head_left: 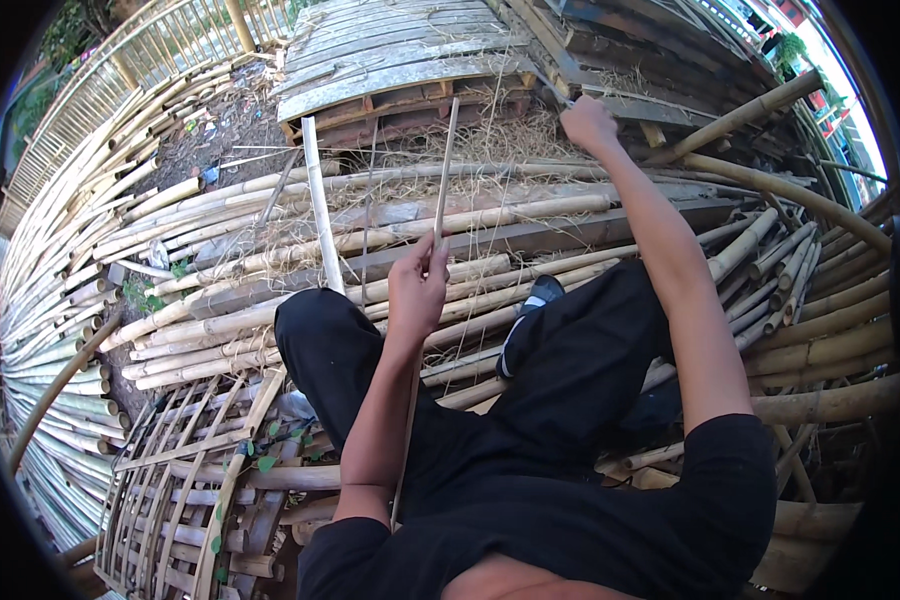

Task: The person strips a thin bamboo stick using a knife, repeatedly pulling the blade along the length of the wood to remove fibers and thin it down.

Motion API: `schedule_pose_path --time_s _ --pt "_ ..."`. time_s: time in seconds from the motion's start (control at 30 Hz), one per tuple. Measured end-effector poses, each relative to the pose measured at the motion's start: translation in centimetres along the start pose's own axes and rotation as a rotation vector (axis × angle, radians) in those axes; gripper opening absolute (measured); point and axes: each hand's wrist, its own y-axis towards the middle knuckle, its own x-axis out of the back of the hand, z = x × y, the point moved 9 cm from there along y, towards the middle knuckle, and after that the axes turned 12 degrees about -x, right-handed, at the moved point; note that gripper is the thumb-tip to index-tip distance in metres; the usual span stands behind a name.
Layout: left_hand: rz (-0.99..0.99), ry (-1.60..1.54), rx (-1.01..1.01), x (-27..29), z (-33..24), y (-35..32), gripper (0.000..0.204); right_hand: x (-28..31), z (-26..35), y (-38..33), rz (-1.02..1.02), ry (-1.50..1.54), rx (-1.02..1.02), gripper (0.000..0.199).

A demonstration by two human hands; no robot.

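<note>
A thin bamboo strip (pixel 435 200) is being pinched near its middle by the left hand (pixel 417 290), fingers closed around it; the strip is being held nearly upright, its top reaching toward the wooden pallets (pixel 390 70), its lower end running down past the forearm. The right hand (pixel 588 122) is being stretched far forward to the pallet edge. It appears closed on something there, but the object is not being resolved; grasp uncertain.

Risks, as judged: the strip is slender and flexible, so it may be bent or snapped if it is being levered from a single grip point. Split bamboo edges are being presented to bare fingers; splinters or cuts are likely if the strip is being slid through the hand. The seat is a heap of round bamboo poles (pixel 270 230), which may be rolled underfoot while the body is being leaned forward.

Materials: poles are pale, smooth, cylindrical, hollow-ended. Dry straw (pixel 510 140) is being seen tangled over them. A woven bamboo lattice (pixel 170 480) is lying at lower left.
</note>
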Motion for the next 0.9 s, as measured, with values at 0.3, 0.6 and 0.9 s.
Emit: schedule_pose_path --time_s 0.3,0.6,0.9 --pt "0.012 -0.264 0.16 0.4 -0.3 -0.3 0.029 -1.4 6.7 -10.0 0.248 -0.015 0.306 0.03" --pt "-0.109 0.277 -0.082 1.2 -0.7 -0.3 0.026 -4.5 9.5 -12.8 0.261 -0.178 0.544 0.03" --pt "-0.011 -0.206 0.134 0.1 -0.2 -0.6 0.022 -2.9 -3.4 -1.6 0.145 -0.034 0.017 0.036"
